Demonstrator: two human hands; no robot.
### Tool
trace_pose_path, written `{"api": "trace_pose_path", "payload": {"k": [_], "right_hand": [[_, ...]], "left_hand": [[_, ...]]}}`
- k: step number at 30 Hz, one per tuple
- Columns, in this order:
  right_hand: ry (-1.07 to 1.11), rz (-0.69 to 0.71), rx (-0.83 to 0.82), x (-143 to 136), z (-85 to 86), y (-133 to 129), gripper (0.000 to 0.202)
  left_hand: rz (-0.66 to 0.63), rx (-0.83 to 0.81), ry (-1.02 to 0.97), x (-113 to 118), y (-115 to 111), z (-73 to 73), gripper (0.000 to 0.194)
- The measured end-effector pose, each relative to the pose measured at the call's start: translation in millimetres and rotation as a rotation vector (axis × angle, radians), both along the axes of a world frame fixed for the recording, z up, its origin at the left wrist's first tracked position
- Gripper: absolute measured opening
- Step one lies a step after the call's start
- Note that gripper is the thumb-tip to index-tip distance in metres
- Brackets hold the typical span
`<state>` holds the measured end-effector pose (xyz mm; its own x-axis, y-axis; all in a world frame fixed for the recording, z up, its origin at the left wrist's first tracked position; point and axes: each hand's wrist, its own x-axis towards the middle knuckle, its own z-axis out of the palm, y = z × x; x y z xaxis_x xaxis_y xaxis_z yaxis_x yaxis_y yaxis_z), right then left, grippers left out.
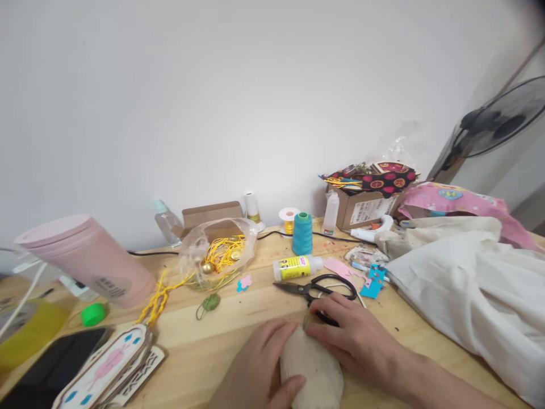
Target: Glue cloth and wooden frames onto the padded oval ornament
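A rounded cream cloth piece (313, 369), which looks sewn along its edge, is between my hands at the table's front. My left hand (264, 360) grips its left side, the thumb lying across its face. With bent fingers, my right hand (349, 335) pinches the top right edge, where something small and greenish shows, too little to name. Just beyond the right fingers lie black-handled scissors (309, 289), partly covered by that hand. Behind them are a glue bottle (298, 267) on its side, pink paper scraps (340, 270) and a blue scrap (373, 282).
White cloth (460, 295) is heaped at right, near a full cardboard box (361, 207). A teal thread cone (302, 236) stands centrally. Leftward are a plastic bag (221, 250) of yellow cords, a pink tumbler (89, 261), decorated tags (110, 366) and a phone (51, 369).
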<state>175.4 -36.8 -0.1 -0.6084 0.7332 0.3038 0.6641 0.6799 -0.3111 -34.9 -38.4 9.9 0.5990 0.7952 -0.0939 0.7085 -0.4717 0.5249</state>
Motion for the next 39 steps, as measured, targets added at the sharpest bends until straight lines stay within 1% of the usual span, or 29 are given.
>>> {"api": "trace_pose_path", "payload": {"k": [4, 8, 13, 17, 19, 24, 26, 29, 32, 36, 39], "right_hand": [[0.0, -0.001, 0.011, 1, 0.1, 0, 0.026], [-0.01, -0.003, -0.002, 1, 0.6, 1, 0.027], [0.038, 0.009, -0.034, 0, 3.2, 2, 0.026], [0.175, -0.006, -0.034, 2, 2.8, 4, 0.022], [0.206, -0.016, -0.029, 2, 2.7, 6, 0.022], [0.107, -0.026, -0.031, -6, 10.6, 19, 0.017], [0.063, -0.007, -0.038, -9, 15.6, 27, 0.014], [0.009, 0.075, -0.024, -9, 19.7, 36, 0.011], [-0.022, 0.159, 0.027, -6, 18.0, 40, 0.01], [-0.088, 0.206, 0.065, -3, 13.7, 41, 0.012], [-0.15, 0.226, 0.091, -4, 11.1, 42, 0.012]], "left_hand": [[-0.079, 0.062, -0.018, 0, 5, 1.3, 0.048], [-0.148, 0.103, 0.017, 2, 8, 1.3, 0.046], [-0.16, 0.142, 0.016, 2, 7, -1.4, 0.045], [-0.161, 0.163, 0.009, 1, 6, -1.7, 0.043], [-0.16, 0.172, -0.004, 2, 5, -1.1, 0.041], [-0.165, 0.17, -0.051, 1, 3, 0.8, 0.037], [-0.154, 0.148, -0.068, 2, 2, 2.3, 0.036], [-0.11, 0.108, -0.066, 5, 1, 5.1, 0.035], [-0.053, 0.071, -0.072, 7, 1, 7.6, 0.033], [0.062, 0.023, -0.128, 7, 2, 9.0, 0.025], [0.094, -0.001, -0.141, 6, 5, 9.1, 0.021]]}}
